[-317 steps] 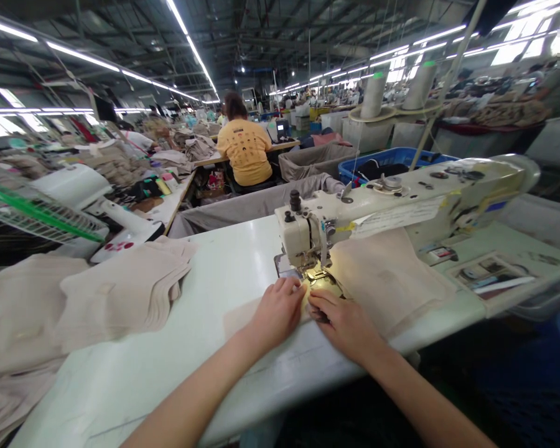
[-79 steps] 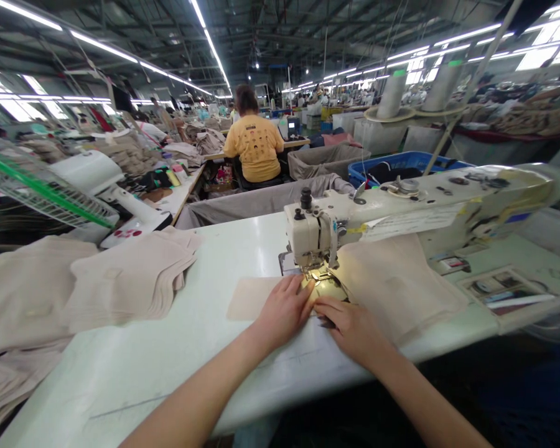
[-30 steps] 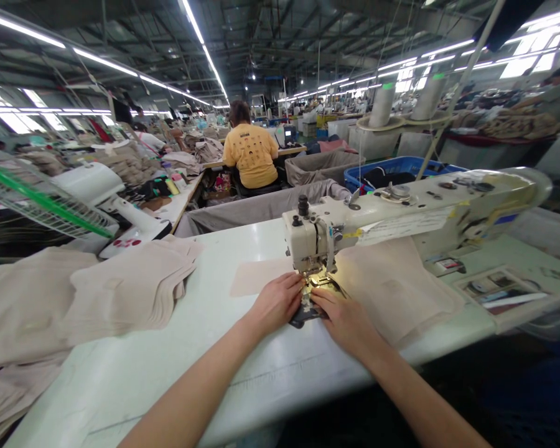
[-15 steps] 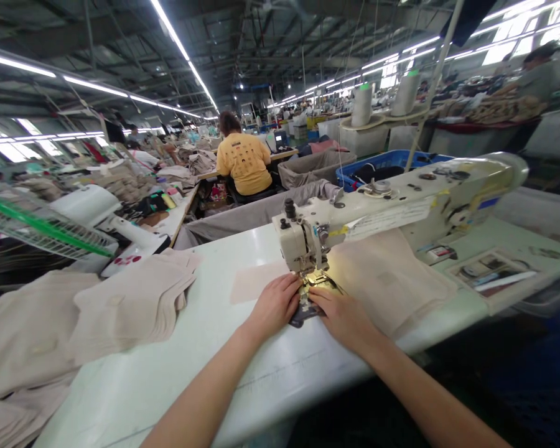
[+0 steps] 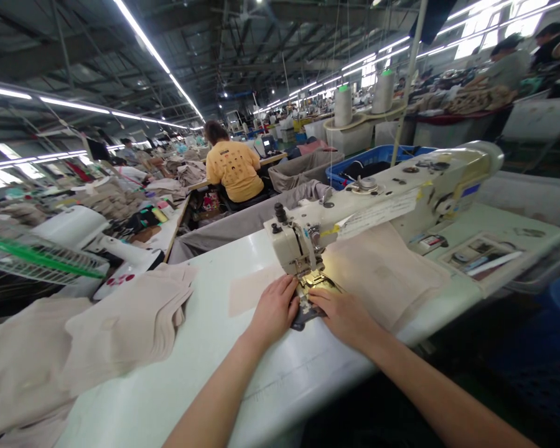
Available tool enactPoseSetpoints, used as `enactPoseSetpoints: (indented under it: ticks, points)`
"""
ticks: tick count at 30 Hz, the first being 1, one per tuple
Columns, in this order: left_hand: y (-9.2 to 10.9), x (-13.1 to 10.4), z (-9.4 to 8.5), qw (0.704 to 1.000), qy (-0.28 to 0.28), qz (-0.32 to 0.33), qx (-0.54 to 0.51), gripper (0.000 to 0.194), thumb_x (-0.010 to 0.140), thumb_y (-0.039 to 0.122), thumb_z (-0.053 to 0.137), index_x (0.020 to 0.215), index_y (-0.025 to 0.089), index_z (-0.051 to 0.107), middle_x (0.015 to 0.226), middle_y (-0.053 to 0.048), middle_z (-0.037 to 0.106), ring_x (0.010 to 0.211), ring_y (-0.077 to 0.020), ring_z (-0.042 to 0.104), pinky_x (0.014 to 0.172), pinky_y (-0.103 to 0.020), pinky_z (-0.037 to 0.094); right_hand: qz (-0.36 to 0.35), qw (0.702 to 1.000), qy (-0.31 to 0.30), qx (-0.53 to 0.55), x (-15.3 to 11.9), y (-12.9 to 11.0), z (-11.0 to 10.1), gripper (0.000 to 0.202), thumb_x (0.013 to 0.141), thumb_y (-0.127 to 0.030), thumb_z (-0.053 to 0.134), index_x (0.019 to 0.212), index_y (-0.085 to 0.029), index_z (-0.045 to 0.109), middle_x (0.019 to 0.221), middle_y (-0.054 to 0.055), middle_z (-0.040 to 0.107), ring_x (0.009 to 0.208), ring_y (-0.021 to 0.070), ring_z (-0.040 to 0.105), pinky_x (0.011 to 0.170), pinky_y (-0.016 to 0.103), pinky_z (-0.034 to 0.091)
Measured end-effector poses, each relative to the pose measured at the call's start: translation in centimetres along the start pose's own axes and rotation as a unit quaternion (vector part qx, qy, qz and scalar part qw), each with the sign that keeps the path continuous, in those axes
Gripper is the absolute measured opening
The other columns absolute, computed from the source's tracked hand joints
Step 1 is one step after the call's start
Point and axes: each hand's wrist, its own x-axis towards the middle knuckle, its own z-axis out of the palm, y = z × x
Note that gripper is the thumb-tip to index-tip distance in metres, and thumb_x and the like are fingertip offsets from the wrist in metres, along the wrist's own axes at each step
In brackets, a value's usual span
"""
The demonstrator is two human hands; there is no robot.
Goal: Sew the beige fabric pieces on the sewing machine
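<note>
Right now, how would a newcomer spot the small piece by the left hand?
Find the cream sewing machine on the pale green table. Left of its needle head, beside the left hand, lies a small beige piece. It's much smaller than the layered stack farther left and the panel at right.

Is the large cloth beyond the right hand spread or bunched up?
Spread: the large cloth lies broad and mostly smooth beside the right hand; whether doubled, I cannot tell.

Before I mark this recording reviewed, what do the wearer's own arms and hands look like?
The left forearm and right forearm are bare, with no sleeve in view. The left hand and right hand are ungloved, and no watch or bracelet shows.
</note>
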Motion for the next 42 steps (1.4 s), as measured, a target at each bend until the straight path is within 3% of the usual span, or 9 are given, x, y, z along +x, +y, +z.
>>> enactPoseSetpoints:
  ticks: [4,10,17,38,42]
  points:
    - [0.7,0.1,-1.2,0.999,-0.009,-0.029,0.029,0.034,0.098,0.026,0.049,0.129,0.018,0.059,0.127,-0.012,0.064,0.117,-0.0272,0.058,0.099,-0.047,0.051,0.008,1.0,-0.006,-0.001,0.1,-0.1,-0.2,0.042,0.088,-0.008,0.051,0.123,-0.022,0.069,0.137,0.007,0.065,0.116,0.0229,0.066,0.1,0.035,0.052]
    - [2.4,-0.8,-2.3,0.997,-0.066,-0.016,-0.026,0.031,0.09,0.006,0.044,0.107,0.019,0.067,0.103,-0.009,0.063,0.094,-0.0218,0.06,0.086,-0.036,0.054,0.006,1.0,-0.006,0.009,-0.6,-0.6,-0.7,0.032,0.09,-0.012,0.054,0.117,-0.021,0.069,0.128,0.008,0.069,0.111,0.0225,0.067,0.095,0.034,0.053]
    - [3.9,-0.9,-1.9,0.998,-0.067,-0.013,0.017,0.034,0.093,0.015,0.052,0.126,0.021,0.058,0.131,-0.012,0.059,0.117,-0.0277,0.055,0.092,-0.043,0.051,-0.003,0.999,-0.033,-0.008,-2.1,-1.2,-1.1,0.023,0.094,-0.02,0.055,0.112,-0.021,0.067,0.125,0.007,0.069,0.101,0.0223,0.07,0.085,0.032,0.054]
    - [3.2,-0.3,-1.7,0.994,-0.094,-0.02,0.052,0.04,0.094,0.015,0.053,0.134,0.017,0.054,0.138,-0.012,0.059,0.125,-0.0288,0.052,0.095,-0.044,0.049,0.021,0.997,-0.067,-0.044,-1.0,-1.6,-1.7,0.029,0.095,-0.02,0.053,0.122,-0.02,0.065,0.138,0.007,0.063,0.106,0.0233,0.069,0.087,0.032,0.055]
    - [4.4,-1.1,-2.0,0.996,-0.083,0.002,0.043,0.032,0.096,0.015,0.051,0.128,0.016,0.058,0.132,-0.013,0.061,0.122,-0.0297,0.055,0.096,-0.045,0.05,0.016,0.996,-0.071,-0.056,-1.7,-1.7,-2.0,0.031,0.096,-0.022,0.053,0.125,-0.019,0.065,0.139,0.007,0.063,0.101,0.0245,0.071,0.085,0.034,0.056]
